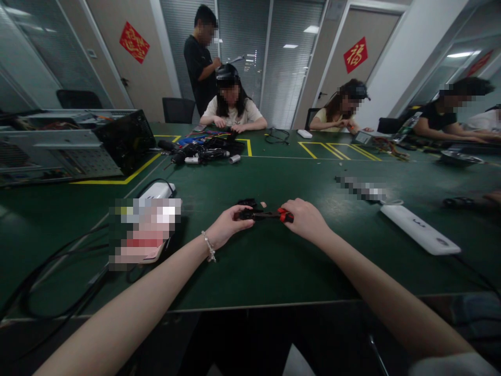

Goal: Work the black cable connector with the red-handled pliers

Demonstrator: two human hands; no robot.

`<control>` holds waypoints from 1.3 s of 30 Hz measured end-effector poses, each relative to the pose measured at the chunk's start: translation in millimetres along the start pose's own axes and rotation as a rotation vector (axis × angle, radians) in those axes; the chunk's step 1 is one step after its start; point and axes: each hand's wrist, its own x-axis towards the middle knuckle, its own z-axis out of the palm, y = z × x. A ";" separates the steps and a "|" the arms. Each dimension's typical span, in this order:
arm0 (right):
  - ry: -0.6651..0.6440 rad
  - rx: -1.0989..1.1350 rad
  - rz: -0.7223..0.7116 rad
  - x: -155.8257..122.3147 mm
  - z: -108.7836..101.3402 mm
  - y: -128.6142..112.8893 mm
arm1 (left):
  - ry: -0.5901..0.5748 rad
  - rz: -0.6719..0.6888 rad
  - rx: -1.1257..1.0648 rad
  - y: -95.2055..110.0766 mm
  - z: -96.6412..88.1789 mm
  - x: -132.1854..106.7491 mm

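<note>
My right hand (307, 219) is closed around the red handles of what look like pliers (282, 214), whose dark metal end points left. Pinched between the thumb and fingers of my left hand (229, 225) is a small black part (245, 214), too dark to name. The tool's tip meets or overlaps this part; I cannot tell which. Just beyond my left fingers another black piece (247, 202) lies on the green table (250, 277). Beside it is a small pale scrap (263, 204).
A phone (151, 230) and a white power bank (156, 192) with black cables lie left. Another white power bank (420, 228) lies right. An opened computer case (74, 143) stands far left, near piled tools and cables (203, 149). Several people sit or stand across the table.
</note>
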 end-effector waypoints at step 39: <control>0.005 -0.027 0.027 -0.8 -6.2 13.0 | -0.011 0.035 0.019 8.9 13.7 8.5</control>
